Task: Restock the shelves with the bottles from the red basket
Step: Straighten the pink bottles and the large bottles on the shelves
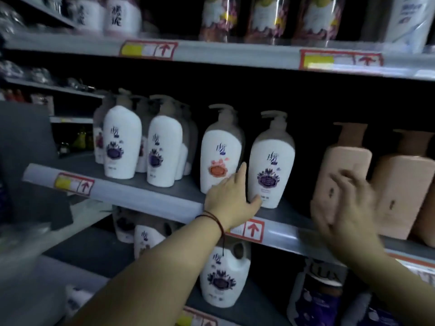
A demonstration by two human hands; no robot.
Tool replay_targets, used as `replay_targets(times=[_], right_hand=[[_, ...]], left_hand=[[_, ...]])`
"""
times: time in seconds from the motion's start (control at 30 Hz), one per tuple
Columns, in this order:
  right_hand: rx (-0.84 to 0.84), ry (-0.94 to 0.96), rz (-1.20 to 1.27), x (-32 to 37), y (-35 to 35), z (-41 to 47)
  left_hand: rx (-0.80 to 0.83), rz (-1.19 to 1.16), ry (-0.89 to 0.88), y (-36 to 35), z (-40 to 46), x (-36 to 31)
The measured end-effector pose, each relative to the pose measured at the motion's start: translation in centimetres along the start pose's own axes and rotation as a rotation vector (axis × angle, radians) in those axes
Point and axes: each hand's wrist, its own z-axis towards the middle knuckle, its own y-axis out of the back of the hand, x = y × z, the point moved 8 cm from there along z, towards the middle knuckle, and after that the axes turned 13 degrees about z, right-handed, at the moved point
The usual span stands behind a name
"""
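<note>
Both forearms reach up from the bottom edge: left hand (229,197) wedged between two white pump bottles at mid-frame, thumb touching the purple-label bottle (270,164) on the middle shelf (146,196), while the blurry right hand (346,208) hangs spread before a peach bottle (341,175).

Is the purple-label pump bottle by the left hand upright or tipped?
Upright. The purple-label pump bottle stands on its base on the middle shelf, pump on top. The left hand touches its lower side, fingers spread, not wrapped around it.
</note>
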Motion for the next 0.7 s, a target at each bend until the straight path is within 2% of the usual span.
replay_targets(times=[0.1,0.2,0.3,0.4,0.7], right_hand=[[0.167,-0.119,0.114,2.4,-5.0,2.5],[0.161,-0.480,0.289,0.7,-8.2,2.8],[0.242,-0.658,0.325,-0.2,-10.3,2.0],[0.255,-0.674,0.306,-0.8,-10.5,1.9],[0.202,-0.605,0.239,-0.9,-9.8,1.5]], left_hand=[[0.048,0.025,-0.024,-0.5,0.2,0.0],[0.031,0.036,-0.041,-0.5,0.3,-0.1],[0.064,0.017,-0.052,-0.8,0.4,-0.1],[0.113,-0.030,-0.063,-1.3,0.7,0.0],[0.043,-0.112,-0.074,-0.8,0.3,0.2]])
